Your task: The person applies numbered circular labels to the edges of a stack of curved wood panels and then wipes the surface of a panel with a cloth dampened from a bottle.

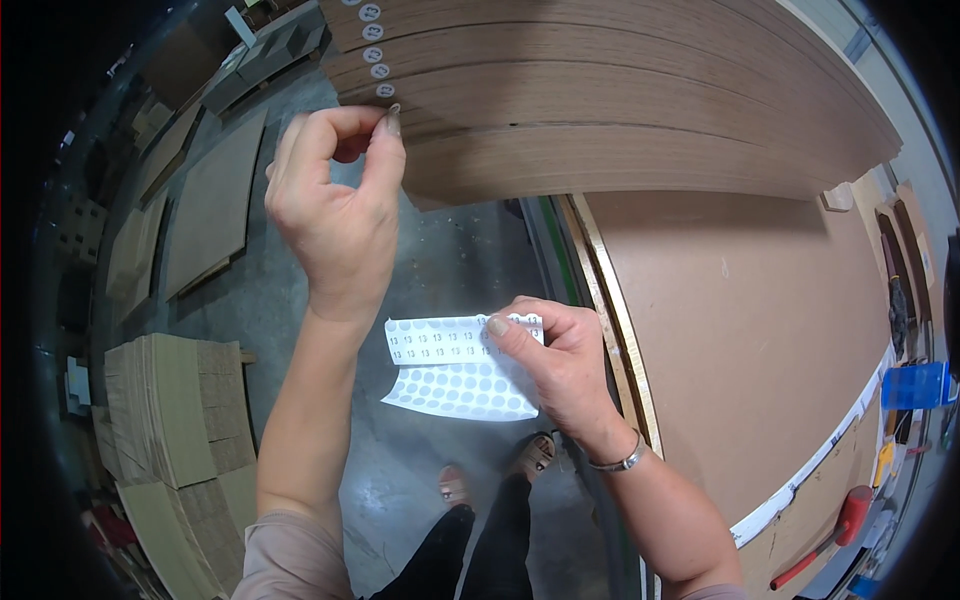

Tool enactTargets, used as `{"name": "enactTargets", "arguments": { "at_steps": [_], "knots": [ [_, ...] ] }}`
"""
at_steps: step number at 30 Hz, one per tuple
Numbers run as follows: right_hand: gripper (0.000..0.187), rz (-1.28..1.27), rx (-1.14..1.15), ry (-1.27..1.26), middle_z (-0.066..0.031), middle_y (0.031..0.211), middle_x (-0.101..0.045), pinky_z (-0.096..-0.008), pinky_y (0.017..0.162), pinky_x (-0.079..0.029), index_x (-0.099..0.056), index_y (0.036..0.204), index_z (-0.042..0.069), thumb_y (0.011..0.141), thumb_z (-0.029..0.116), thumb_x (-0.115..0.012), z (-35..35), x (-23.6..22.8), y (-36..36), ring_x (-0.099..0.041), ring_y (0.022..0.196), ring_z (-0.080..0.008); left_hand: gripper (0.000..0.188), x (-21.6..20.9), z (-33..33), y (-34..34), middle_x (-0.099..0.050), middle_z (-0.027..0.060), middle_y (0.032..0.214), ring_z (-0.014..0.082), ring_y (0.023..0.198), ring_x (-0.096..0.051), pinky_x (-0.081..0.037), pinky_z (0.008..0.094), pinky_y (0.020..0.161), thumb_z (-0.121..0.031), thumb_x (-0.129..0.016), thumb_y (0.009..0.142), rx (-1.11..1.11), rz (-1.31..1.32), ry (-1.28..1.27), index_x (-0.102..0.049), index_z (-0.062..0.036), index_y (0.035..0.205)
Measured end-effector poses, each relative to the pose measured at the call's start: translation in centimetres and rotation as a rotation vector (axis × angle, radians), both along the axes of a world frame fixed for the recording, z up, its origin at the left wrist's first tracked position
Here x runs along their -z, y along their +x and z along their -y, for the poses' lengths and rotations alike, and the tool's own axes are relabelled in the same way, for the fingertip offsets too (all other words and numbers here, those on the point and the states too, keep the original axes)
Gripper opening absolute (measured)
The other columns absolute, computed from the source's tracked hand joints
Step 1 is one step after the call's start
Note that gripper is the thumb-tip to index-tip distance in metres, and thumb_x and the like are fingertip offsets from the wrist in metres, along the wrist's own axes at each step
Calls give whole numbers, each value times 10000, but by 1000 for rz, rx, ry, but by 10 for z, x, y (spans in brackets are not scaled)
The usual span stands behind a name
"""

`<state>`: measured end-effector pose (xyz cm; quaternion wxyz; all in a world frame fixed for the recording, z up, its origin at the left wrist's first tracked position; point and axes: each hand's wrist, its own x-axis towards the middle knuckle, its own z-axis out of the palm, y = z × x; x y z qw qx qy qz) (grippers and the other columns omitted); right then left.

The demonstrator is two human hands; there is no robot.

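**Left hand pinches tight beside a stack of wood-grain boards while a label sheet hangs from the right**

Thumb and forefinger pressed together, a worker's left hand is raised at the left end of the wood-grain boards, just below a column of round white labels; whether anything sits between the fingertips cannot be told. The right hand, a metal band at its wrist, pinches the upper right corner of a white label sheet between thumb and fingers. That sheet, creased across its middle, hangs over the floor, just left of the workbench's left edge.

Smooth and brown, the workbench fills the right side, the boards reaching across its far end and jutting past its left edge. Along its right edge runs a chipped white strip; beyond it lie a red mallet near the lower right and a blue container farther up.

Below, sandalled feet stand on a gray concrete floor. Stacked panels rise at lower left. Farther back, flat brown sheets lie on the floor, and a gray stack stands toward the dim upper left of the room.
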<state>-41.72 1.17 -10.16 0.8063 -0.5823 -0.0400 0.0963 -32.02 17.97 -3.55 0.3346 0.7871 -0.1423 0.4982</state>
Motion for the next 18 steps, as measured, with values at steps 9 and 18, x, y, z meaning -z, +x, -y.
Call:
{"name": "enactTargets", "arguments": {
  "at_steps": [9, 18],
  "knots": [
    [145, -15, -17, 5, -12, 758, -644, -215, 626, -444, -697, 846, -44, 904, 86, -671, 0, 0, -1, -559, 695, -53, 119, 1, 4, 4, -619, 17, 739, 171, 690, -590, -418, 334, 722, -61, -736, 758, -93, 18, 57, -617, -57, 757],
    [157, -25, 11, 10, -12, 766, -655, -210, 628, -449, -699, 859, -34, 906, 112, -672, 2, -6, -1, -566, 690, -56, 172, -7, -6, -12, -600, 13, 740, 190, 716, -578, -396, 323, 710, -117, -776, 743, -175, -77, -34, -613, -68, 767]
  ]
}}
